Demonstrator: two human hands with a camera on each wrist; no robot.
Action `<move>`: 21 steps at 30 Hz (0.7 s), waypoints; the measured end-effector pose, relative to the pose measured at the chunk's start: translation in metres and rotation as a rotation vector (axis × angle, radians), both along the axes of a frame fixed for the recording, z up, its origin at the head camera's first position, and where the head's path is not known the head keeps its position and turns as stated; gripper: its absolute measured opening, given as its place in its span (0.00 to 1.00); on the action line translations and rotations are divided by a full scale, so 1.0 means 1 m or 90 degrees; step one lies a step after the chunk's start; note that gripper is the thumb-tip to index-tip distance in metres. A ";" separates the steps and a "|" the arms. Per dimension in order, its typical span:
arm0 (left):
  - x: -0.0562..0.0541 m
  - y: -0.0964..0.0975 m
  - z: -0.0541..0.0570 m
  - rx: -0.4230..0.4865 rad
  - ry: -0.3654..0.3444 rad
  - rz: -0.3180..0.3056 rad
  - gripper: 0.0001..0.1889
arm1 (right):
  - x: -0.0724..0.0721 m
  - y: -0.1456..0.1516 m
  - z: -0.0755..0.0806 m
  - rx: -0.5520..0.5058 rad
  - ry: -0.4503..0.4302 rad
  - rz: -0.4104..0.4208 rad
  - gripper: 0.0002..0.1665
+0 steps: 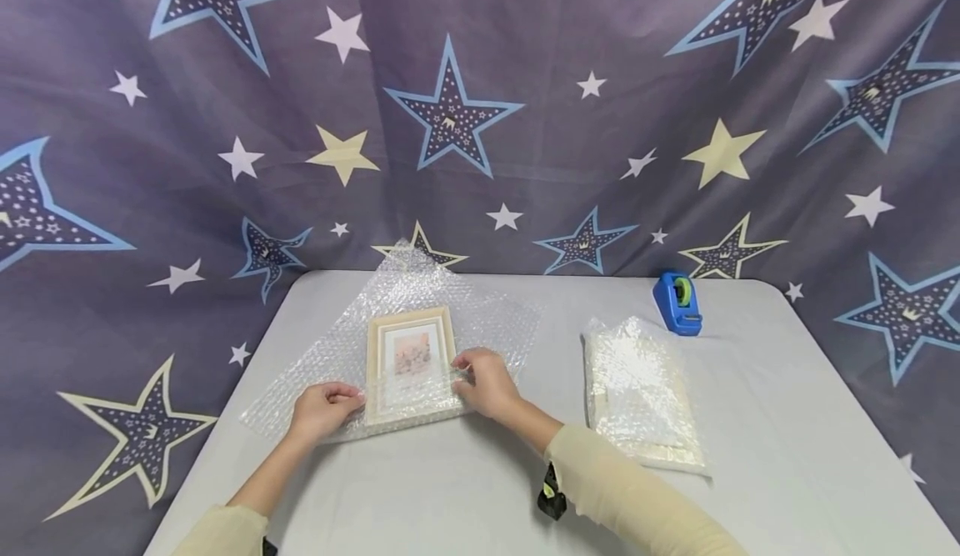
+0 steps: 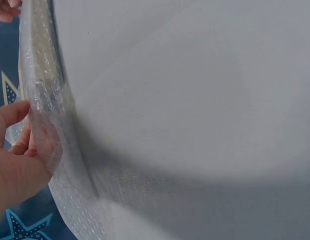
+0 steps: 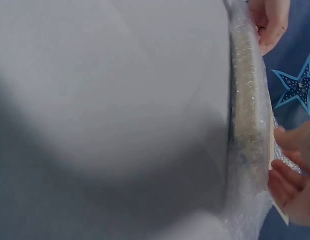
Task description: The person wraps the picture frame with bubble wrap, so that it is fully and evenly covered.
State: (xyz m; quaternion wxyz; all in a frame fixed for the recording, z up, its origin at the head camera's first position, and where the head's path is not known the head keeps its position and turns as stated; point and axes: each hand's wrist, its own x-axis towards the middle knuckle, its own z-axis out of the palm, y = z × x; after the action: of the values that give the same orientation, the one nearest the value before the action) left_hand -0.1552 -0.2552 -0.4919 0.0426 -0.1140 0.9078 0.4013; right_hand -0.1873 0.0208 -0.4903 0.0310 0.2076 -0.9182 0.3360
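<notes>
A light wooden picture frame [image 1: 410, 314] with a small pink picture lies face up on a sheet of bubble wrap [image 1: 495, 314]. The near flap of the wrap is folded over the frame's lower part. At the frame's lower left, my left hand [image 1: 324, 410] pinches the folded wrap; in the left wrist view some of its fingers [image 2: 44, 137] show through the plastic. My right hand [image 1: 487, 383] holds the flap against the frame's right edge with bent thumb and fingers. The wrapped near side of the frame [image 3: 246, 90] shows in the right wrist view.
To the right lies a flat bubble-wrapped package [image 1: 641, 393]. Behind it stands a blue tape dispenser [image 1: 677, 304] with a green roll. The white table [image 1: 480, 506] ends at a star-patterned curtain [image 1: 525, 189].
</notes>
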 end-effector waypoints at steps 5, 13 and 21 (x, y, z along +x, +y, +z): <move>0.000 0.000 0.000 0.001 0.009 -0.002 0.13 | 0.002 -0.003 0.000 0.107 0.068 0.107 0.23; 0.000 0.001 0.000 0.012 -0.001 -0.007 0.13 | 0.001 -0.001 -0.007 0.183 0.089 0.163 0.26; -0.003 0.000 0.008 0.000 -0.019 -0.029 0.13 | 0.001 0.000 -0.008 0.203 0.077 0.167 0.26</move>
State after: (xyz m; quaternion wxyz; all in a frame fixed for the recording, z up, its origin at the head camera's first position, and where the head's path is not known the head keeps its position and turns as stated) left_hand -0.1581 -0.2552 -0.4842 0.0654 -0.0995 0.9093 0.3987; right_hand -0.1863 0.0209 -0.4979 0.0087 0.3474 -0.9213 0.1748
